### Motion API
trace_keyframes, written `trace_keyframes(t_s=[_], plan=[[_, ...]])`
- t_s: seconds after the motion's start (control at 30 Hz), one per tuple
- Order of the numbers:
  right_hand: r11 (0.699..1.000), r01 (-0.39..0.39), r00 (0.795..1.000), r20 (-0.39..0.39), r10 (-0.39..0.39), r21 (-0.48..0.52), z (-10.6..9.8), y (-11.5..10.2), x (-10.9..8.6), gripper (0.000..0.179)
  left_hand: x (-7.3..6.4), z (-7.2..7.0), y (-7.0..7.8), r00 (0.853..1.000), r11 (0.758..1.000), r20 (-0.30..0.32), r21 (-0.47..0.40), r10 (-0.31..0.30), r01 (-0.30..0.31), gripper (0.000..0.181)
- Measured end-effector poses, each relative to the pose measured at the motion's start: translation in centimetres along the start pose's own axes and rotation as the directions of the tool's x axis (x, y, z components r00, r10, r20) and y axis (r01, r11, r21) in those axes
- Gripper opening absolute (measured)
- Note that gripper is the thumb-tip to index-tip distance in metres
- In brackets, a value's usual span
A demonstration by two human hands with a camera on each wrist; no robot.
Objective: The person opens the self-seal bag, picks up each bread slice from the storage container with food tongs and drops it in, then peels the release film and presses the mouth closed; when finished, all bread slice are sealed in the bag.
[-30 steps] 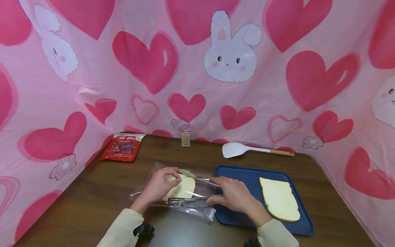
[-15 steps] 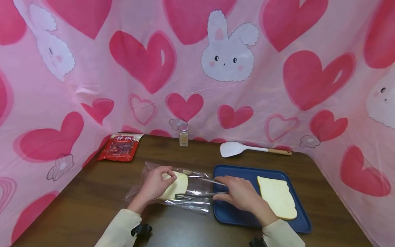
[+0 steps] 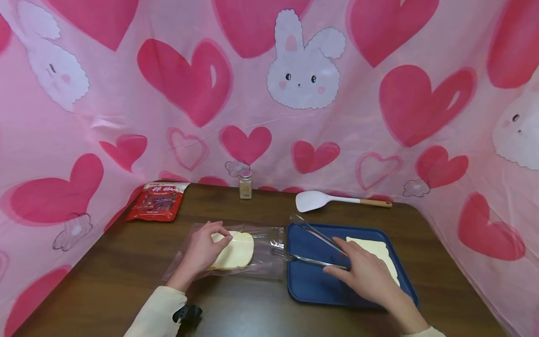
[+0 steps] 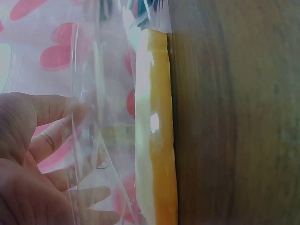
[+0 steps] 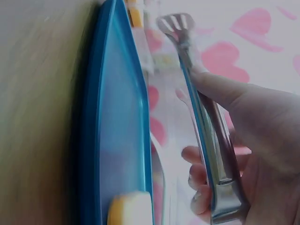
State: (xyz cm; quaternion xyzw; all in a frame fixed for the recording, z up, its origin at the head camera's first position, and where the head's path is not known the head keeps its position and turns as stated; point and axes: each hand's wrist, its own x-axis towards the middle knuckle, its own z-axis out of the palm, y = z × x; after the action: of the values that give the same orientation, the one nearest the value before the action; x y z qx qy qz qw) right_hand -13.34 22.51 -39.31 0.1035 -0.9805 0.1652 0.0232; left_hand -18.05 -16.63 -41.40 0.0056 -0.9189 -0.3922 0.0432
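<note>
Metal tongs (image 3: 313, 261) have drawn right, from the clear bag (image 3: 267, 238) to above the blue tray (image 3: 311, 288). Left of the tray, the left hand (image 3: 204, 248) pinches the bag over a bread slice (image 3: 237, 250); letting go could crumple it. The bag's long axis runs toward the tray. Over the tray, the right hand (image 3: 366, 271) grips the splayed tongs, tips leftward; sweeping low might snag the bag.
</note>
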Motion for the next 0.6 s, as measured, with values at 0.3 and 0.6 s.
trace_keyframes(t_s=[0.3, 0.6], plan=[[0.954, -0.297, 0.950, 0.109, 0.292, 0.036, -2.4, 6.0, -5.7, 0.095, 0.2, -1.0, -0.3, 1.000, 0.999, -0.006, 0.033, 0.012, -0.011, 0.014], [0.854, -0.516, 0.822, 0.243, 0.514, -0.060, -1.8, 10.2, -10.6, 0.099, 0.5, -1.5, -0.3, 1.000, 1.000, 0.024, 0.027, -0.016, 0.016, 0.018]])
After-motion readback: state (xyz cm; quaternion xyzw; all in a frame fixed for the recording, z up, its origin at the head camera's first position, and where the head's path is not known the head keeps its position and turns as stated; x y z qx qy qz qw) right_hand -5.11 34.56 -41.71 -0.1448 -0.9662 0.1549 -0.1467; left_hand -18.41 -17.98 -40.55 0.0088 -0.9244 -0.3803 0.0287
